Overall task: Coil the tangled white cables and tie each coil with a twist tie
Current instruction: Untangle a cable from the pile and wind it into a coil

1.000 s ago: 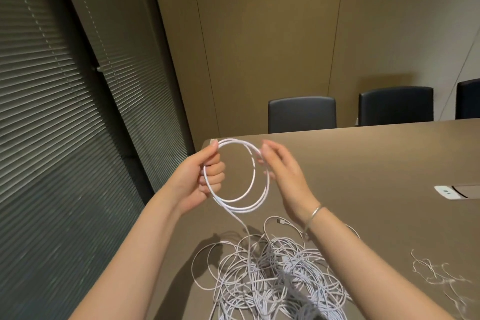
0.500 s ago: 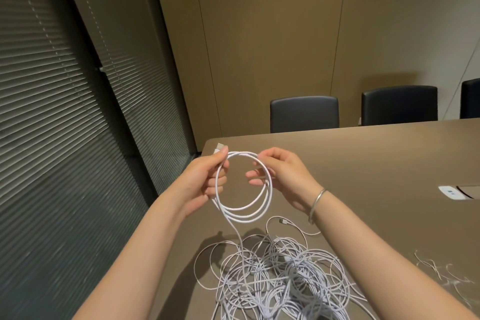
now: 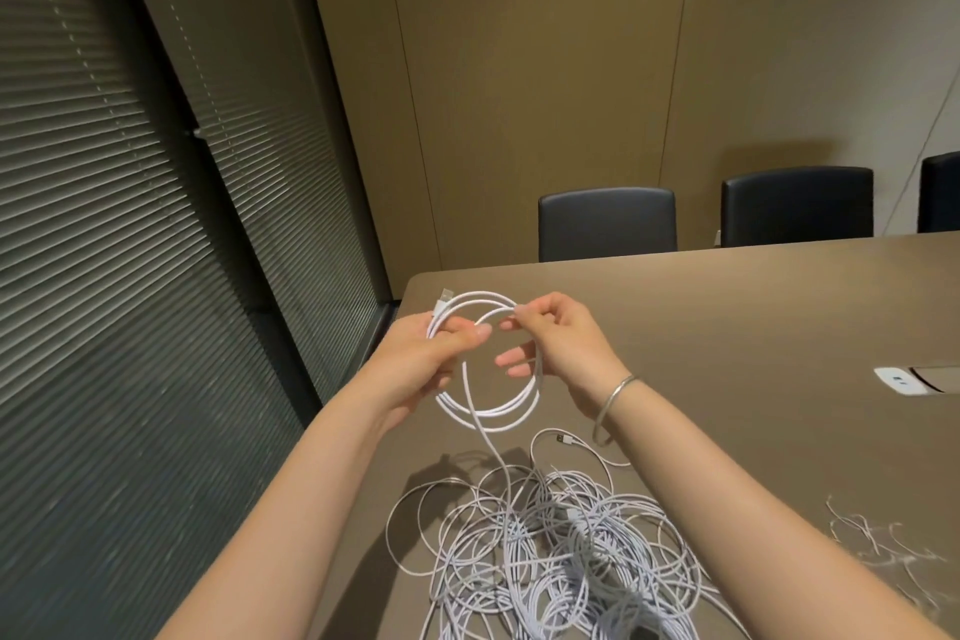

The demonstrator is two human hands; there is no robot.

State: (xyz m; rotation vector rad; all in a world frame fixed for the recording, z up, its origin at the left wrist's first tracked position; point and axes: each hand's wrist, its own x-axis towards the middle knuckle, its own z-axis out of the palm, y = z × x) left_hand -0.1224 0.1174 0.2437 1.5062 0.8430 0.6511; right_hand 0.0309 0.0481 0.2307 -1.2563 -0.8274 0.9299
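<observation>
Coil (image 3: 488, 359) held upright above the table (image 3: 727, 327), over its far left corner. Left hand (image 3: 431, 359) grips the coil's left side, plug end sticking up past the fingers. Right hand (image 3: 561, 343) pinches the top strand, lower fingers loosely hooked inside the loop.

One strand drops from the coil's bottom, down and nearward, into the tangle (image 3: 550, 551) lying between the forearms. Slack therefore feeds from below and near; right hand likely takes the next loop.

Ties (image 3: 878, 541) near right, well apart from the coil, right hand closer. Table edge close on the left; open room to the right.
</observation>
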